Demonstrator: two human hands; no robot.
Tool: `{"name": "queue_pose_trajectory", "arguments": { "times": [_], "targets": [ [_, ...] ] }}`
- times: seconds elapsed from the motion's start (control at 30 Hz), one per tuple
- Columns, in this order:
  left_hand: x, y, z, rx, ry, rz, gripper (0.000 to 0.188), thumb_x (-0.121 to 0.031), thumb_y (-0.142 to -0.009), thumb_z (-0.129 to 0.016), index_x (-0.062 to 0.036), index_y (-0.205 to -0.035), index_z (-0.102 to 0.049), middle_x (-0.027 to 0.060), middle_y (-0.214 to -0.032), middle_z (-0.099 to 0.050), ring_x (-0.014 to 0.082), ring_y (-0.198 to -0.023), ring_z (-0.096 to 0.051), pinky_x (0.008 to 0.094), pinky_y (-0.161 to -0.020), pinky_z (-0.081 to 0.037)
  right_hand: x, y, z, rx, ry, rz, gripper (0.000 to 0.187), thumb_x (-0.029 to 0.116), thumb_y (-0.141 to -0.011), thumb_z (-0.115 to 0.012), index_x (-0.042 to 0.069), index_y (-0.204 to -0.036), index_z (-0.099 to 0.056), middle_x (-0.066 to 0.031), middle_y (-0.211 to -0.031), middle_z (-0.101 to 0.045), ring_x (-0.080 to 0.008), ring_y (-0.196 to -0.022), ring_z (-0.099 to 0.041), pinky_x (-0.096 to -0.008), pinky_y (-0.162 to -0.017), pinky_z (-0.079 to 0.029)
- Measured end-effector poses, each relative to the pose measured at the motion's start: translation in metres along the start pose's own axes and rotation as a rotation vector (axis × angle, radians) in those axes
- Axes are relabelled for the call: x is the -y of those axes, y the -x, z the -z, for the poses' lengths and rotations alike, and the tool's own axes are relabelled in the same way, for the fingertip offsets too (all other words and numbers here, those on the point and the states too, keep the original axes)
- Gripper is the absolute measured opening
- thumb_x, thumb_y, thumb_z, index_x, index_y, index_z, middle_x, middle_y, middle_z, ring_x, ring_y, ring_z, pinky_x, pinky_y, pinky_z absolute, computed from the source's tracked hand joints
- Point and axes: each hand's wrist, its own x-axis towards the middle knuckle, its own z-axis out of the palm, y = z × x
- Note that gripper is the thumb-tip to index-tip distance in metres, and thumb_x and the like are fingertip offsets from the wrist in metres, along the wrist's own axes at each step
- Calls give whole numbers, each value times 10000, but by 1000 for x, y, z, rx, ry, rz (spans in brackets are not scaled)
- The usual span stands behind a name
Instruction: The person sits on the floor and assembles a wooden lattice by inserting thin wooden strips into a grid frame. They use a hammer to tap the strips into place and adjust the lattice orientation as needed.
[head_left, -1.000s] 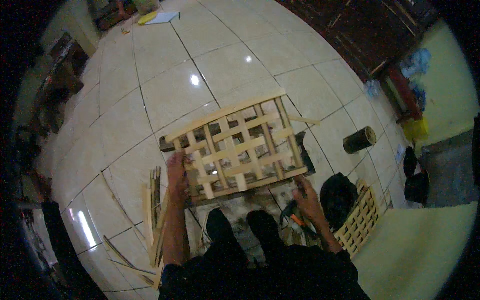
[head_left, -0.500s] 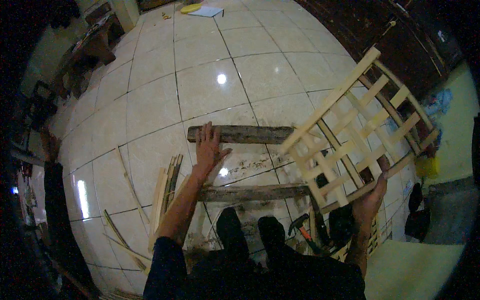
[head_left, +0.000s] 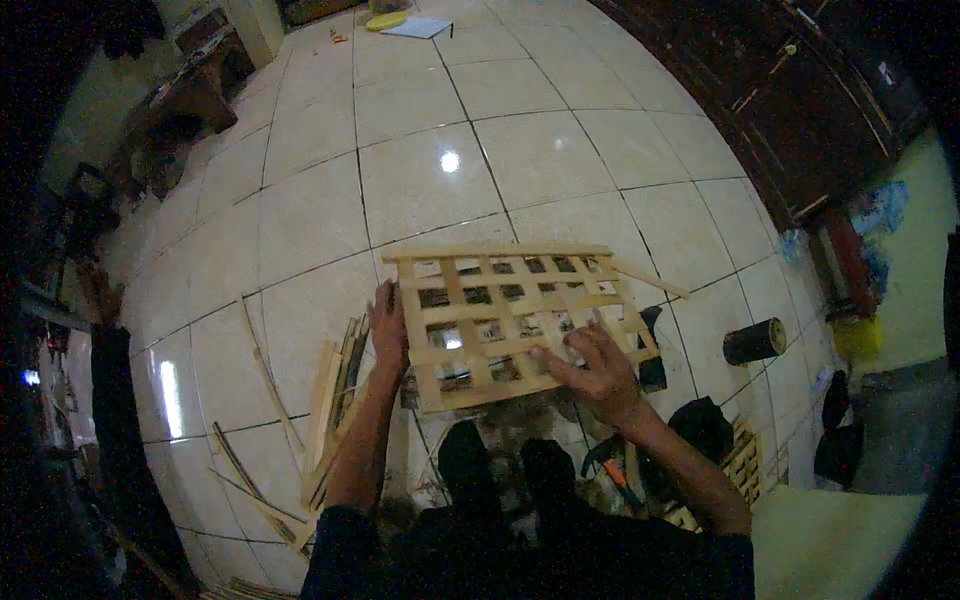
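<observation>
A lattice panel (head_left: pixel 510 306) of pale crossed wooden slats lies flat in front of my feet. Dark wooden beams (head_left: pixel 455 297) show through its gaps, partly hidden beneath it. Along the panel's left edge rests my left hand (head_left: pixel 388 330), its fingers stretched away from me and not wrapped round a slat. My right hand (head_left: pixel 600 375) is over the panel's near right part, fingers apart and slightly blurred, touching the slats. One loose slat (head_left: pixel 650 280) sticks out past the far right corner.
Thin wooden strips (head_left: pixel 335 400) lie at left. A hammer (head_left: pixel 617 475) is beside my right foot, near another lattice piece (head_left: pixel 745 465). A dark cylinder (head_left: pixel 755 342) lies at right. Another person's dark sleeve (head_left: pixel 110 400) shows at far left. A brown cabinet (head_left: pixel 770 110) stands far right.
The lattice panel, held up tilted at right by my right hand, has come down flat over the beams. My left hand has left the far beam for the panel's left edge; my right hand has let go.
</observation>
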Motion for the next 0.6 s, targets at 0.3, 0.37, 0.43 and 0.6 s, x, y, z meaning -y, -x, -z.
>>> {"name": "queue_pose_trajectory", "arguments": {
  "times": [0.3,0.37,0.43,0.6],
  "targets": [
    [9,91,66,70,901,679,409,-309,-995,-481,29,-1206,-571,114,-1042,-655,166,-909,-609,327,-813,-490,52,41,-104,158,-110,-50,541,270,-813,-676,301,-1335,-536,-117,-1074,-529,-308,-1097,-523,-550,-1075,-306],
    [-44,65,97,154,1080,729,406,-313,-993,-484,35,-1170,-593,107,-1020,-659,172,-905,-606,330,-814,-489,56,39,-103,218,-70,-49,535,317,-822,-681,284,-1336,-536,-132,-1091,-521,-321,-1111,-512,-555,-1069,-312],
    [-31,68,83,286,1044,662,404,-303,-978,-502,47,-1158,-597,137,-1034,-660,179,-928,-609,329,-823,-485,56,33,-101,250,-108,-48,534,302,-820,-683,268,-1333,-540,-144,-1104,-517,-338,-1120,-501,-542,-1061,-325],
    [-8,92,50,230,679,576,355,-250,-951,-540,44,-1140,-602,155,-990,-652,206,-922,-599,334,-830,-471,26,52,-90,382,-177,-198,431,230,-870,-606,185,-1295,-553,-186,-1177,-506,-382,-1122,-487,-496,-1019,-370]
  ]
}}
